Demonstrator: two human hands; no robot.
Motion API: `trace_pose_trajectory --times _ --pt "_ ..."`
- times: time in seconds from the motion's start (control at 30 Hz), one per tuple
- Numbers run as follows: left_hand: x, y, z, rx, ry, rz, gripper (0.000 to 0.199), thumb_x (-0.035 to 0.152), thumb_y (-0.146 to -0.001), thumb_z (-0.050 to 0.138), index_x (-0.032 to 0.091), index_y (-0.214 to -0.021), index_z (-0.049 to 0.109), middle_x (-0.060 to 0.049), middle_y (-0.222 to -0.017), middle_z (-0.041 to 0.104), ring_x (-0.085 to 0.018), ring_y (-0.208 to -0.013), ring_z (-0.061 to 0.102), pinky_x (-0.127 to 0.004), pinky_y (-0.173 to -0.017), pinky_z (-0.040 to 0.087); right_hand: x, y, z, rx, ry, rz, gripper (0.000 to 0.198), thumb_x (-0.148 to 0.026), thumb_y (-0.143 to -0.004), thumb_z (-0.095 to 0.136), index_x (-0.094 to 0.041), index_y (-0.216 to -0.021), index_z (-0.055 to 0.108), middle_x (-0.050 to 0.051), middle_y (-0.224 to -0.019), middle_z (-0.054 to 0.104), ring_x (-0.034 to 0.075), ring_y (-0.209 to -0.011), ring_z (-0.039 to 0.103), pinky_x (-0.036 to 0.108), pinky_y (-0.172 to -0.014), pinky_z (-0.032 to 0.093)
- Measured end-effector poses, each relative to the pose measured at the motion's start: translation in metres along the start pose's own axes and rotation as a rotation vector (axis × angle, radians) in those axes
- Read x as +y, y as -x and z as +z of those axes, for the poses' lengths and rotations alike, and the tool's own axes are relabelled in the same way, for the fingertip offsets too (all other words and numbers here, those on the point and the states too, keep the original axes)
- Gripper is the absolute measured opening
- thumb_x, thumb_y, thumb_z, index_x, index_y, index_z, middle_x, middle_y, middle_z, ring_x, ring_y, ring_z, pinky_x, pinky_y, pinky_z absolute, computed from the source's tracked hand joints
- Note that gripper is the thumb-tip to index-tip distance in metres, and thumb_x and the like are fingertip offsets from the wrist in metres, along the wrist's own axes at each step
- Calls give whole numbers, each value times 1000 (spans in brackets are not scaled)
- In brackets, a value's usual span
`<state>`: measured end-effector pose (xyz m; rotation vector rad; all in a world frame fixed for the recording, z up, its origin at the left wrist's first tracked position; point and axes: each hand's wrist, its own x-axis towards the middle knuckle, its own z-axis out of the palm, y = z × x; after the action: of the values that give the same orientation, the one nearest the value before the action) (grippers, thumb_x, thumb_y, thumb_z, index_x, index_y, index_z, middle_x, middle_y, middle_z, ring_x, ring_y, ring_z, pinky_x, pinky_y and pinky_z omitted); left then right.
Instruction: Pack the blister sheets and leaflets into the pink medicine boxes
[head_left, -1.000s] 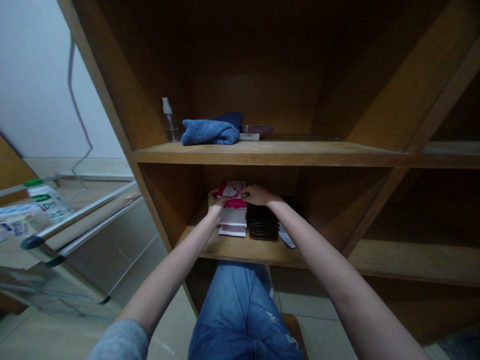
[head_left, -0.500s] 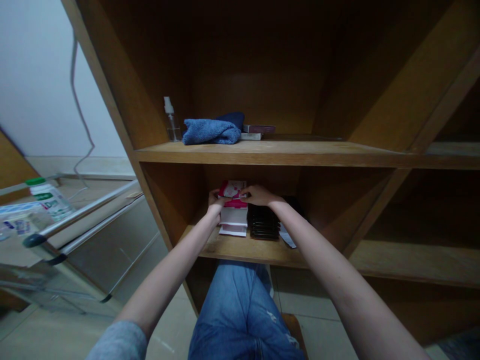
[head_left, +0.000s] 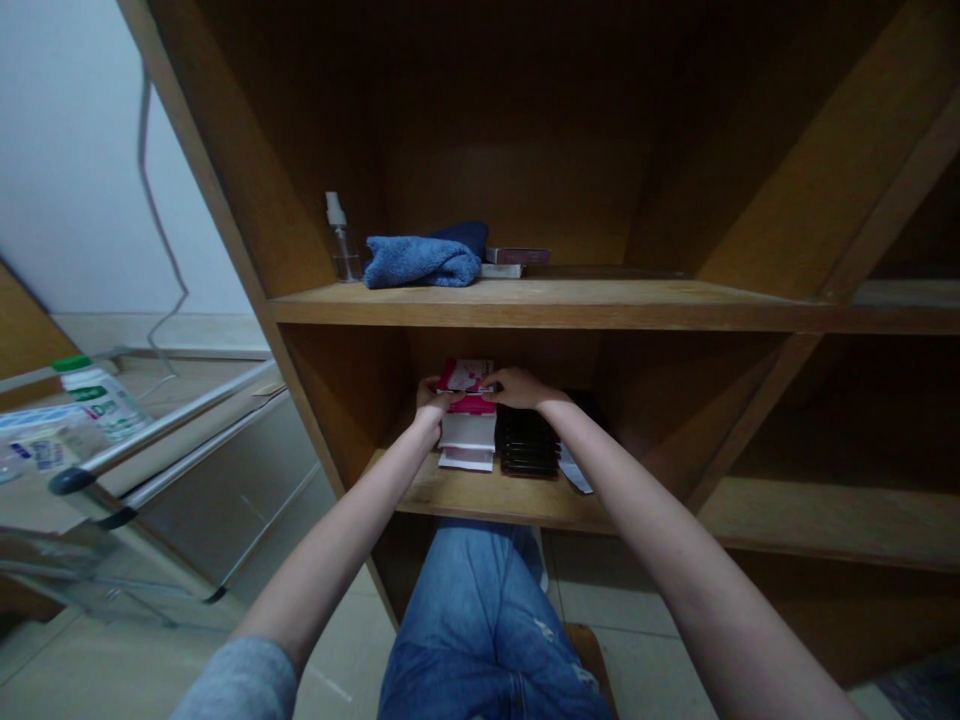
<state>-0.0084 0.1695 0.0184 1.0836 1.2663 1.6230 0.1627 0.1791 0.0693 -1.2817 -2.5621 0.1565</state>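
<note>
A pink-and-white box [head_left: 470,376] tops a stack of boxes on the lower shelf. My left hand [head_left: 433,402] grips its left side, thumb across the front. From the right, my right hand [head_left: 521,388] closes on the same box, with fingertips on its right edge. Under it sit a bright pink layer and white boxes [head_left: 467,432], the lowest jutting forward. Just right of the stack, beneath my right hand, stands a pile of dark, glossy flat items [head_left: 528,445] whose kind I cannot make out. A white paper [head_left: 575,470] lies beside that pile, partly behind my right forearm.
On the upper shelf [head_left: 570,292] are a spray bottle [head_left: 343,245], a folded blue towel [head_left: 424,262] and thin boxes [head_left: 517,257]. A wooden divider [head_left: 757,425] bounds the compartment at right. At left, a metal-framed stand [head_left: 187,430] bears a green-capped white bottle [head_left: 101,398].
Almost nothing differs. Both hands stay on the pink-and-white box at the top of the stack, and the view has shifted very slightly.
</note>
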Motion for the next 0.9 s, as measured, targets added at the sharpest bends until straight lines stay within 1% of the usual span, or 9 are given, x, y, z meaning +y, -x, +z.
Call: trace_pose_trajectory --times 0.17,0.3,0.47,0.6,0.67,0.73,0.83,0.9 --pt "2 -6 -9 -82 -42 64 48 18 -46 76 20 -85 48 2 -75 58 -14 -68 59 -26 -62 47 1 0 4 33 10 9 27 -28 -83 55 -23 -107 66 5 -111 67 21 -104 61 27 -88 44" --pt "3 -10 -16 -139 -99 99 51 22 -42 80 18 -83 50 1 -74 58 -14 -68 59 -25 -61 47 -1 2 9 66 21 25 27 -28 -85 52 -21 -105 67 7 -110 67 24 -102 62 30 -86 44" --pt "0 -12 -17 -156 -174 119 50 28 -48 78 18 -88 50 -1 -83 61 -15 -74 61 -25 -64 48 0 5 15 114 7 14 27 -27 -86 49 -21 -106 66 7 -112 66 25 -104 60 31 -87 44" --pt "0 -21 -16 -201 -288 82 52 30 -53 75 17 -97 51 -6 -89 64 -18 -74 62 -28 -62 49 4 5 21 154 -26 1 29 -28 -86 50 -22 -111 63 7 -117 63 24 -108 58 33 -90 43" --pt "6 -29 -17 -258 -363 71 51 29 -53 75 15 -97 54 -9 -89 66 -21 -75 63 -31 -63 50 6 5 25 185 -49 2 31 -29 -86 50 -22 -114 61 7 -120 62 24 -109 57 34 -91 43" --pt "14 -38 -19 -342 -439 89 52 27 -50 76 14 -97 57 -11 -92 67 -24 -80 64 -33 -69 49 6 6 29 219 -78 1 33 -30 -86 50 -21 -117 59 7 -122 60 23 -111 56 33 -93 42" --pt "32 -48 -21 -485 -537 162 64 27 -43 79 16 -103 61 -9 -104 67 -26 -95 61 -33 -82 46 6 9 37 269 -121 -5 35 -33 -87 49 -22 -120 56 6 -125 58 20 -113 55 32 -93 42" --pt "42 -53 -21 -588 -585 203 63 29 -41 80 18 -101 64 -7 -106 67 -26 -100 59 -32 -87 43 6 10 42 306 -145 -2 37 -33 -86 52 -21 -120 56 7 -126 56 20 -114 54 31 -94 42"
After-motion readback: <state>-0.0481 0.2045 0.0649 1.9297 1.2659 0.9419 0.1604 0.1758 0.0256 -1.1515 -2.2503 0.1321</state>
